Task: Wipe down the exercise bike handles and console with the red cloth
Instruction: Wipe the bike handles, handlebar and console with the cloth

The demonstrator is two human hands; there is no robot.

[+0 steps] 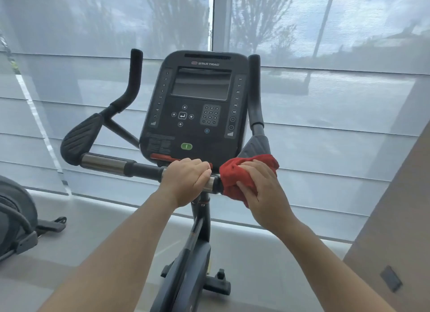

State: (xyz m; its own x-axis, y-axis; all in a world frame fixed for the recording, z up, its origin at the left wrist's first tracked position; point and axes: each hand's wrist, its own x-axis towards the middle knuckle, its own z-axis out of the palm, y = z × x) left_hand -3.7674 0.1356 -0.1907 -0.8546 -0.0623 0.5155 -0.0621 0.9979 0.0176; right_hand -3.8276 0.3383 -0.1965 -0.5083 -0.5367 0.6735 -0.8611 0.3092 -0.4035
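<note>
The exercise bike's black console (197, 106) stands in the middle of the head view, its screen dark. The horizontal handlebar (109, 165) runs below it, with upright black grips at left (133, 78) and right (254, 90). My left hand (186, 180) is closed around the bar just left of the centre post. My right hand (260, 186) presses the red cloth (232, 174) around the bar's right side, below the right elbow pad (256, 146). The cloth hides that stretch of bar.
A padded left elbow rest (79, 137) sticks out at the bar's left end. Another machine (16, 221) stands on the floor at the far left. A beige wall (395, 230) rises close on the right. Shaded windows (325, 78) fill the background.
</note>
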